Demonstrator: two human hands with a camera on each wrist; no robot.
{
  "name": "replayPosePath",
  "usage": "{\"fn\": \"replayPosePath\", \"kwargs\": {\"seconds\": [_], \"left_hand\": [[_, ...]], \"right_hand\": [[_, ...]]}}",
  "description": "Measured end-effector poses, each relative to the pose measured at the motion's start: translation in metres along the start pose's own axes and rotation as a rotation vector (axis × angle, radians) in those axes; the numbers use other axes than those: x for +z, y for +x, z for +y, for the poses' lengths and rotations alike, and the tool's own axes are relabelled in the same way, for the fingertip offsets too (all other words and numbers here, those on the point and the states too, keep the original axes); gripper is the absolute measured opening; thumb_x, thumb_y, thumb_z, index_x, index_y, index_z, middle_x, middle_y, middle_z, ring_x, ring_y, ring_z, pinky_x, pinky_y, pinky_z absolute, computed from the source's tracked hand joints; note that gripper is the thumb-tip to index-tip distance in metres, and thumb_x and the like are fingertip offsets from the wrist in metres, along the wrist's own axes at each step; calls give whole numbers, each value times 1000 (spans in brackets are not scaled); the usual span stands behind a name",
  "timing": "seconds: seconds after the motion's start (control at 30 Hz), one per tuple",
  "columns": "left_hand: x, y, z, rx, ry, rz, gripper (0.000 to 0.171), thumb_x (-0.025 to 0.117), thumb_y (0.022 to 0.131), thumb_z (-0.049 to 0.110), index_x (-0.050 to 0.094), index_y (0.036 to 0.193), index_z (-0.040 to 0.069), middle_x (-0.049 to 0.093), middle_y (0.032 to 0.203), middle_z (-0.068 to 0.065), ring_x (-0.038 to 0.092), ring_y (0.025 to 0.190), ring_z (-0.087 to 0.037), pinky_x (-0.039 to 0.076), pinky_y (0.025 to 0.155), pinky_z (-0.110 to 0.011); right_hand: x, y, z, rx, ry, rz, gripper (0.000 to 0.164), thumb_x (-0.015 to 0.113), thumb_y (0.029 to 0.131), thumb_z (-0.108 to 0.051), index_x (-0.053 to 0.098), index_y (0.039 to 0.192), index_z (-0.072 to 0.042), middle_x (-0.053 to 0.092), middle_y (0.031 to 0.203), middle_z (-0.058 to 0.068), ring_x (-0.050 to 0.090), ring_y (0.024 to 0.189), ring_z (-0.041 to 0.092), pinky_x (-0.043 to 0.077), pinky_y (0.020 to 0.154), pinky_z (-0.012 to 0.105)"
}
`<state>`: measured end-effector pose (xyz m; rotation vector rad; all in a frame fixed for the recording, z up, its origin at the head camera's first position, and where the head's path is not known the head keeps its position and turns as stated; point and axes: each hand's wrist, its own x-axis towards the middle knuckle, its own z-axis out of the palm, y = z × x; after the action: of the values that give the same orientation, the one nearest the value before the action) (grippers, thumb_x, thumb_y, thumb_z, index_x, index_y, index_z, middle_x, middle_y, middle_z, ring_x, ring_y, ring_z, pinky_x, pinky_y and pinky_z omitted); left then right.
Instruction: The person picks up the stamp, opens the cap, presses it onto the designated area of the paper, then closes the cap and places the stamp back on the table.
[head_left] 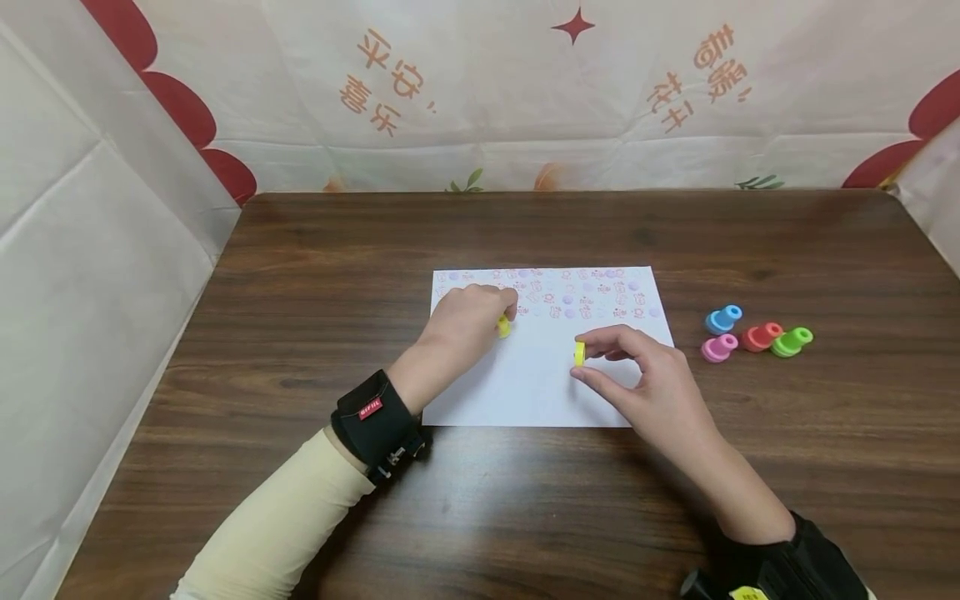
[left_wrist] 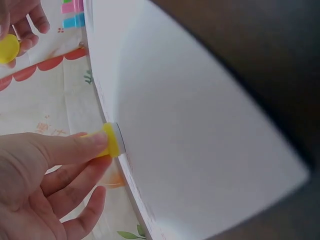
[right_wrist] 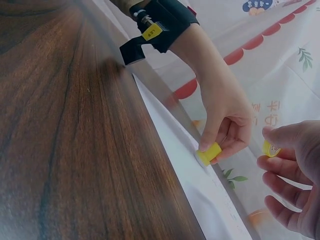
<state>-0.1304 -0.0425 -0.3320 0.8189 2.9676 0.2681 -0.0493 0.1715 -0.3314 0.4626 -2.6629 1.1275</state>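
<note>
A white sheet of paper [head_left: 525,387] lies on the table, its far part printed with rows of small pink and purple marks. Over its left half, my left hand [head_left: 465,323] pinches a yellow stamp [left_wrist: 114,140] between thumb and fingers. The stamp's pale end is down against the paper in both wrist views. My right hand [head_left: 648,371] is raised above the sheet's right side, holding a small round yellow cap [head_left: 580,353] between thumb and fingertips. A printed face shows on that cap [right_wrist: 271,148] in the right wrist view. Fingers partly hide the stamp in the head view.
To the right of the paper stand blue [head_left: 723,319], pink [head_left: 719,347], red [head_left: 761,336] and green [head_left: 792,342] stamps, close together. The dark wooden table [head_left: 300,283] ends at a white printed cloth [head_left: 495,100] behind it.
</note>
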Motion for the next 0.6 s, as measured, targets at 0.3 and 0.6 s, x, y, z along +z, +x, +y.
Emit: {"fn": "replayPosePath", "kwargs": {"seconds": [0.3, 0.6], "left_hand": [[0, 4, 1, -6, 2, -10, 21, 68, 85, 0, 68, 101, 13, 73, 97, -2, 59, 76, -13, 56, 68, -26], [-2, 7, 1, -4, 19, -14, 22, 69, 84, 0, 69, 100, 13, 73, 96, -1, 60, 75, -13, 55, 65, -26]], "right_hand": [[-1, 2, 0, -6, 6, -11, 31, 82, 74, -14, 69, 102, -10, 73, 88, 3, 64, 82, 18, 56, 76, 48], [-2, 4, 1, -2, 4, -28, 31, 81, 75, -14, 68, 103, -10, 73, 89, 4, 65, 83, 19, 56, 75, 51]]}}
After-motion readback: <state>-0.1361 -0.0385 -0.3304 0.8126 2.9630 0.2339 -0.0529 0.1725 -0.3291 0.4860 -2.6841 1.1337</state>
